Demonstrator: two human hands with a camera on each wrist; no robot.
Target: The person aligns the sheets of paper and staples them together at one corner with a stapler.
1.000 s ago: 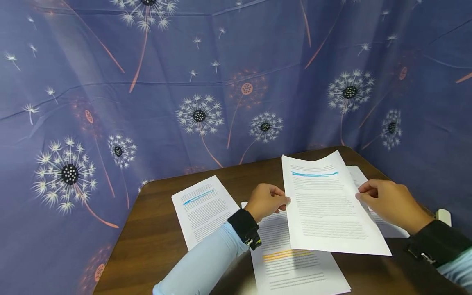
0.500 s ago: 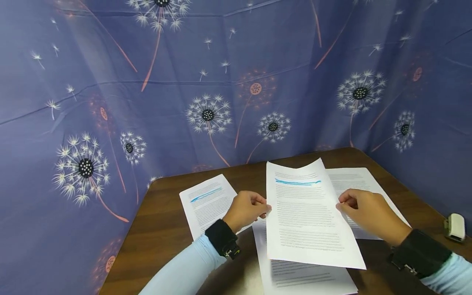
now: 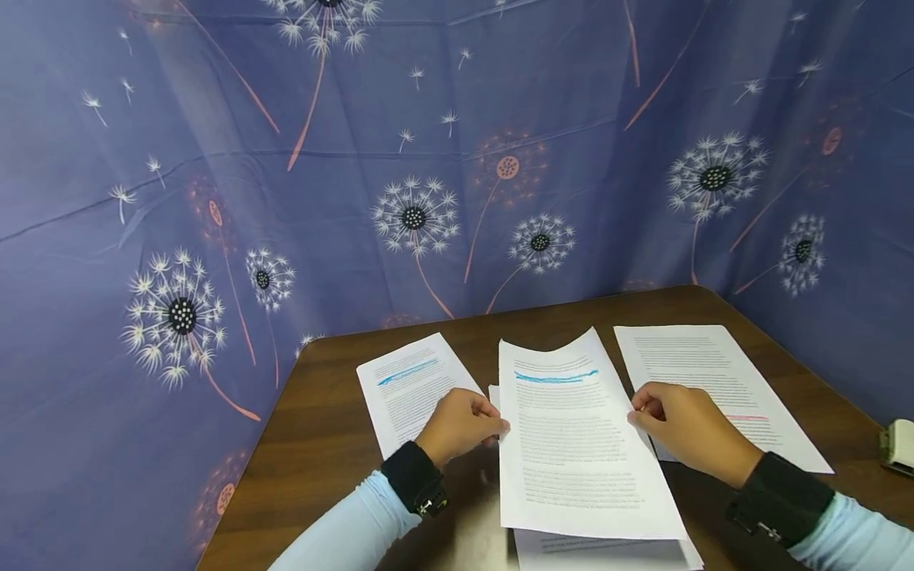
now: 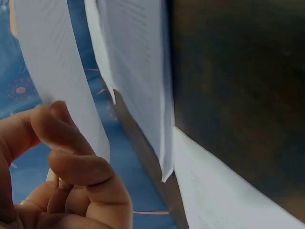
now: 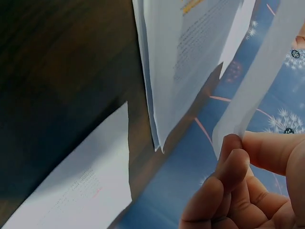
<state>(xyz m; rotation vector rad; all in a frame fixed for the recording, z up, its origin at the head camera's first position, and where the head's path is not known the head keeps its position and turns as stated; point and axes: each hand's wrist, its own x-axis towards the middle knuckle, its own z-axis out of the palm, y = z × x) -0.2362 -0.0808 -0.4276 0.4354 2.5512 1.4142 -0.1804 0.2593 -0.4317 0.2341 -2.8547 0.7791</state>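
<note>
Between my two hands a printed sheet of paper (image 3: 571,452) with a blue highlighted line near its top is held up, bowed slightly between the grips. My left hand (image 3: 460,428) pinches its left edge between thumb and fingers, and my right hand (image 3: 689,424) pinches the right edge. Directly beneath it lies a stack of printed papers (image 5: 190,62), mostly covered by the held sheet in the head view; an orange highlight shows on it in the right wrist view. In the left wrist view the curled fingers (image 4: 81,167) sit at the sheet's edge.
On the left of the brown table (image 3: 286,476) lies a sheet with a blue highlight (image 3: 407,396). A sheet with a pink highlight (image 3: 728,388) lies at the right. A small white object (image 3: 898,446) is at the right edge. A dandelion-patterned curtain (image 3: 457,159) hangs behind.
Both hands have carried the blue-highlighted sheet left and down, over the stack. The right sheet, with its pink line, is now more uncovered. The head view has turned slightly.
</note>
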